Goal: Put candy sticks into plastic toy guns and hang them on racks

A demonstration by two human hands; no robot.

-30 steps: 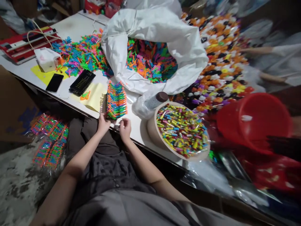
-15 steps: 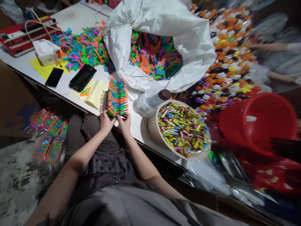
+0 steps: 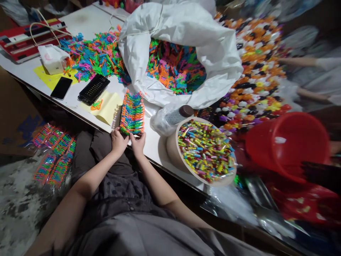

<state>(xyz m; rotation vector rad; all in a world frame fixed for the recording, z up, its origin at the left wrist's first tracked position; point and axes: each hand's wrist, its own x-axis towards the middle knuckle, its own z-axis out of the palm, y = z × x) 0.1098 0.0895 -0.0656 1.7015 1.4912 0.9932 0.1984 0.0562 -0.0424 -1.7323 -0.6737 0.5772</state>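
At the table's front edge lies a dark tray of small colourful plastic figures [image 3: 132, 113], packed in close rows of orange, blue, green and pink. My left hand [image 3: 119, 141] holds its near left corner, thumb and fingers closed on the end. On the near right corner, my right hand [image 3: 137, 143] pinches in the same way. The fingertips are partly hidden by the tray's end. Left of it, a yellow paper pad [image 3: 108, 108] carries a few loose figures [image 3: 96, 105], with stacked black slotted trays [image 3: 94, 89] just behind.
A large white sack [image 3: 221, 64] of figures stands behind. Loose figures [image 3: 96, 53] are heaped to its left, near a phone [image 3: 61, 88]. On the right are a tub of small wrapped pieces [image 3: 172, 145], a red bucket [image 3: 266, 142] and another person's arms [image 3: 301, 62]. Bagged figures [image 3: 54, 154] lie low left.
The view has shifted slightly. Both hands stay at the tray's near end, with the right hand's fingers a little repositioned. The other person's arms have moved slightly.
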